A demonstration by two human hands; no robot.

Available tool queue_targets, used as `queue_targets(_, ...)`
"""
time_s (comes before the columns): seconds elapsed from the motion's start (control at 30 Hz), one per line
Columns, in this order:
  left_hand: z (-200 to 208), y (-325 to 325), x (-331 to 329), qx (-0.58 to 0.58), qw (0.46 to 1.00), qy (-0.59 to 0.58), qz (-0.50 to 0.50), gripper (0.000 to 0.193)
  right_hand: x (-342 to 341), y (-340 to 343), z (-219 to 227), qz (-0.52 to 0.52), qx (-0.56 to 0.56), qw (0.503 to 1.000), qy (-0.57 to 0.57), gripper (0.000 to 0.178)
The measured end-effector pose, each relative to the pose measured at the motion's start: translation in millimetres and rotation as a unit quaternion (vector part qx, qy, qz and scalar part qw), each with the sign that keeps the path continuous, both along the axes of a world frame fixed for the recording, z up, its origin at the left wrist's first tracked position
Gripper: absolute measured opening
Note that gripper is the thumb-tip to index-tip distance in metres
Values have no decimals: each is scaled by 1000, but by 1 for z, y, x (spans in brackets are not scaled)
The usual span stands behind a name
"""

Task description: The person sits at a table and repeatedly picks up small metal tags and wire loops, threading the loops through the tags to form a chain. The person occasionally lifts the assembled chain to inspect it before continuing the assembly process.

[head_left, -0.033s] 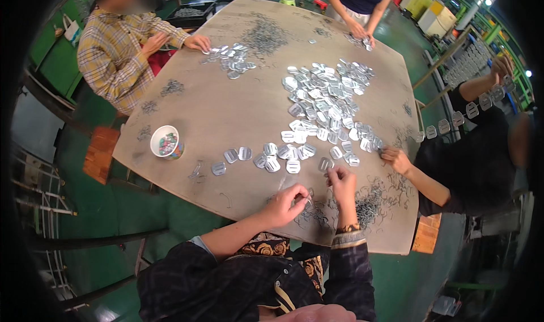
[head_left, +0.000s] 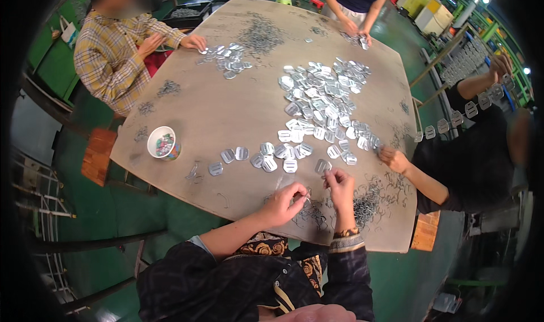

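One metal plate [head_left: 322, 165] sits edge-pinched in right fingers [head_left: 333, 177], likely keeping its face clear; left fingers [head_left: 295, 188] pinch a thin piece [head_left: 308, 196].

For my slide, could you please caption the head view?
The right hand holds a plate near other plates on a table.

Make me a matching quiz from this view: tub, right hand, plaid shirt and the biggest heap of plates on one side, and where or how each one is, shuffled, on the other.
Things:
1. Tub
2. Right hand
3. Plaid shirt
4. Biggest heap of plates

Places and states:
A. Yellowish, at the picture's upper left
B. Silver, spread over the tabletop
C. Contains small coloured bits
D. Holding a single silver plate

Pairs: 1-C, 2-D, 3-A, 4-B
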State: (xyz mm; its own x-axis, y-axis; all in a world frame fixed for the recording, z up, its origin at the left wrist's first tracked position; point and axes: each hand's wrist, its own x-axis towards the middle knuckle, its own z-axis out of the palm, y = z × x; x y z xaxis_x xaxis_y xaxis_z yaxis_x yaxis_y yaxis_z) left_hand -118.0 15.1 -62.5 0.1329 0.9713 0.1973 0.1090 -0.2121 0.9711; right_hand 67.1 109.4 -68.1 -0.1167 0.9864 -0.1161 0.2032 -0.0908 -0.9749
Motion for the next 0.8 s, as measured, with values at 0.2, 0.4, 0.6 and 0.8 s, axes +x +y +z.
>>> queue_targets(0.2,21,19,22,84,996,26,15,12,4,-56,29,-52,46,995,66,10)
queue_targets(0.4,14,21,26,82,990,107,-45,15,9,-73,31,-93,71,990,73,8)
queue_targets(0.6,13,16,9,100,984,140,40,38,13,-85,41,-133,116,979,98,8)
queue_targets(0.8,-52,44,-69,-37,834,485,260,75,55,-97,50,-208,169,959,92,8)
